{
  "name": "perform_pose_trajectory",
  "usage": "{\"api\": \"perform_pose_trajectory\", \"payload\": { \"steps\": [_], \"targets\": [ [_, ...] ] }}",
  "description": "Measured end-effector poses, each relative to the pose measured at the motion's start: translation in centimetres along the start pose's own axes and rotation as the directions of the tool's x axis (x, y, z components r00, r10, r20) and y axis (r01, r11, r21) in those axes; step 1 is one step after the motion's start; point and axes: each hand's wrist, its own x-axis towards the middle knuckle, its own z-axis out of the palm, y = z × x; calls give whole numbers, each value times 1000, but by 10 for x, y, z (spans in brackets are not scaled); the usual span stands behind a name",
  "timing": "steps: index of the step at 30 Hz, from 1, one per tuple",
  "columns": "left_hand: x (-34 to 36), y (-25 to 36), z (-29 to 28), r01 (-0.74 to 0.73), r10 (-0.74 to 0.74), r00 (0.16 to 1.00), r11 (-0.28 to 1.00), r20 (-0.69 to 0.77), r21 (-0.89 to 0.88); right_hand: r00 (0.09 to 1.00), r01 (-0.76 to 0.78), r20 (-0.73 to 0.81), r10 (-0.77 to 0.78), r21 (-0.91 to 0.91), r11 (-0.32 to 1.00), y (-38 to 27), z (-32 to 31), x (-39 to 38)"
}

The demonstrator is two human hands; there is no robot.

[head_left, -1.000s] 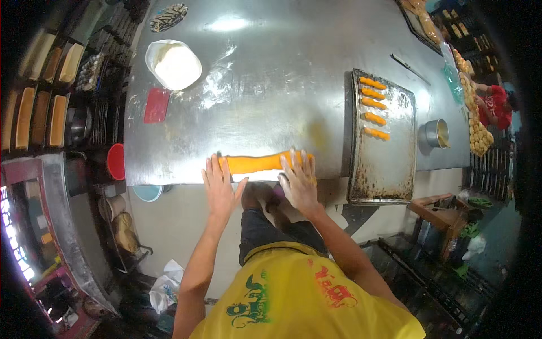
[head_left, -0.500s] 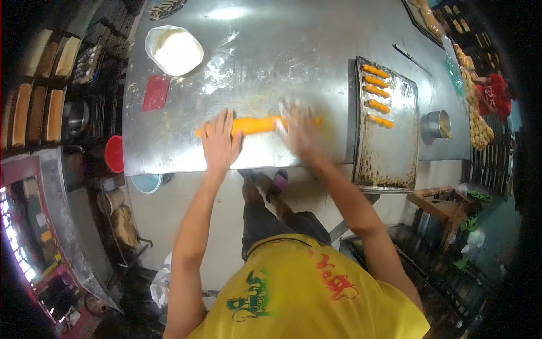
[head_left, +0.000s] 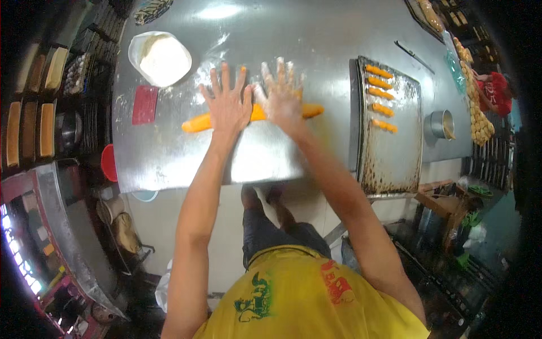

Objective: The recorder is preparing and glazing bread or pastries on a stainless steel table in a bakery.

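Note:
A long orange dough roll [head_left: 197, 123] lies across the metal table [head_left: 248, 161] near its front edge. My left hand [head_left: 228, 107] rests flat over the roll, left of its middle, with fingers spread. Beside it, my right hand [head_left: 282, 101], dusted white with flour, presses flat on the roll with fingers stretched away from me. Both ends of the roll stick out past my hands; the part under the palms is hidden. To the right, several short orange dough pieces [head_left: 381, 83] sit in a column on a stained baking tray [head_left: 389, 158].
Left on the table are a white tub of flour [head_left: 164, 61] and a red scraper [head_left: 145, 105]. A metal pot [head_left: 440, 124], a dark knife-like tool [head_left: 414, 56] and a heap of small round buns [head_left: 481, 127] lie right. Another person in red [head_left: 495, 93] stands at far right.
Both hands have moved forward over the dough roll and closer together, fingers now spread. The roll looks longer, its left end further left. The view has shifted slightly.

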Motion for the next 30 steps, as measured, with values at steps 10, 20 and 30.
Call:
{"api": "perform_pose_trajectory", "payload": {
  "steps": [10, 20, 30],
  "targets": [
    [-125, 4, -39, -66, 80, 965, 996, 249, -63, 972, -26, 233, -2, 116, 993, 26, -71, -161],
    [-73, -7, -23, 49, -31, 982, 995, 187, -91, 997, 12, -83, -9, 31, 999, 54, -20, -48],
    [-163, -27, -79, 131, -113, 923, 991, 368, -23, 917, 116, 364, -165, 154, 981, -86, -52, -133]
  ]
}}
